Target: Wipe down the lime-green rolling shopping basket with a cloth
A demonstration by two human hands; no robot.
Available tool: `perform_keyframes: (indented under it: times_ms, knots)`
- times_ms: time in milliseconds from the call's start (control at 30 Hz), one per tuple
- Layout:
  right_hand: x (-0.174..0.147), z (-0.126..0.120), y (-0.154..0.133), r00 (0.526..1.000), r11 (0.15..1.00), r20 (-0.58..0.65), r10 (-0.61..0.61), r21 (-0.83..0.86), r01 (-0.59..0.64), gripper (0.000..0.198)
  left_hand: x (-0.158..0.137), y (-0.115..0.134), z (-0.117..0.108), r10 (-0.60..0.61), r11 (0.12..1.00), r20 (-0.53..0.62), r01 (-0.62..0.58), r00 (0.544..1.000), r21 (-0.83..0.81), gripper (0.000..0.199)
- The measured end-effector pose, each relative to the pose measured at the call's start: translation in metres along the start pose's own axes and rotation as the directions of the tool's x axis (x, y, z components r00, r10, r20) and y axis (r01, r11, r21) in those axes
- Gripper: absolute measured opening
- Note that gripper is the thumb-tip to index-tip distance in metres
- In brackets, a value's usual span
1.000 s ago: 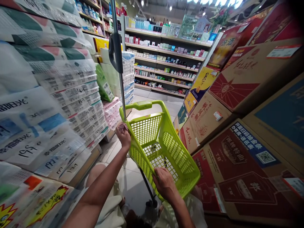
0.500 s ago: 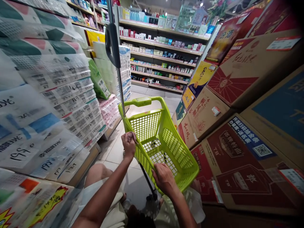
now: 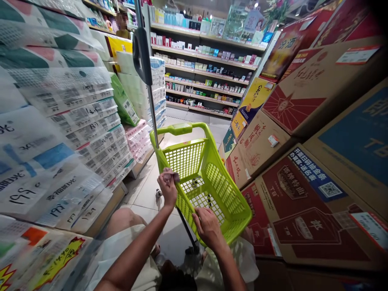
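Note:
A lime-green wheeled shopping basket stands tilted between my knees, its long grey pull handle extended upward on the left. My left hand is closed on a crumpled greyish-purple cloth, pressed to the outside of the basket's left rim. Nearer to me, my right hand grips the same side's rim, fingers curled over the edge. The basket's slotted inside shows the floor through it and holds nothing that I can see.
Packs of tissue paper are stacked on a low platform at left. Liquor cartons rise close on the right. Cosmetics shelves span the back. A person is partly visible behind the left stacks. Tiled floor shows beside the basket.
My left hand with the cloth has moved slightly right along the basket's rim. My right hand keeps its grip. A person has come into view at the upper left.

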State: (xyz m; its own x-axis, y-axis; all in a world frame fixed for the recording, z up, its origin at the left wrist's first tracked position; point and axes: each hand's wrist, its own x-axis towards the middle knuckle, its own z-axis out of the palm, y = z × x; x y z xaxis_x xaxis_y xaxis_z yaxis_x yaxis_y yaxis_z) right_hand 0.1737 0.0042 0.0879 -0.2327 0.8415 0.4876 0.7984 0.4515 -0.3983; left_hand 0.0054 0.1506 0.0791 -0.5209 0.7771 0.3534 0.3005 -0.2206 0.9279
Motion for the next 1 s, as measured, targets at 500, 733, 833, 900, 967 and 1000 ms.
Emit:
perform_keyframes:
  times_ms: [500,733,833,900,967,1000]
  knots:
    - [-0.009,-0.015,0.000,0.894,0.908,-0.224,0.387,0.264,-0.326,0.046,-0.048,0.031,-0.005,0.294,0.947,0.187,-0.313,0.937,0.077,0.032]
    - [-0.015,-0.017,0.008,0.850,0.841,-0.206,0.485,0.374,-0.390,0.053,-0.135,0.015,-0.047,0.643,0.723,0.524,-0.670,0.559,-0.172,0.033]
    - [-0.014,-0.019,0.006,0.843,0.835,-0.216,0.493,0.390,-0.389,0.054,-0.084,0.015,-0.029,0.540,0.807,0.488,-0.587,0.686,-0.068,0.031]
    - [-0.014,-0.019,0.003,0.844,0.837,-0.218,0.491,0.387,-0.387,0.053,-0.049,0.012,-0.015,0.349,0.927,0.328,-0.374,0.878,0.014,0.030]
    - [-0.014,-0.017,0.001,0.841,0.832,-0.211,0.498,0.389,-0.395,0.052,-0.038,0.006,-0.008,0.180,0.983,0.179,-0.180,0.967,-0.018,0.029]
    - [-0.014,-0.015,0.000,0.841,0.829,-0.205,0.501,0.393,-0.398,0.052,-0.044,0.001,-0.007,0.123,0.991,0.146,-0.114,0.982,-0.064,0.027]
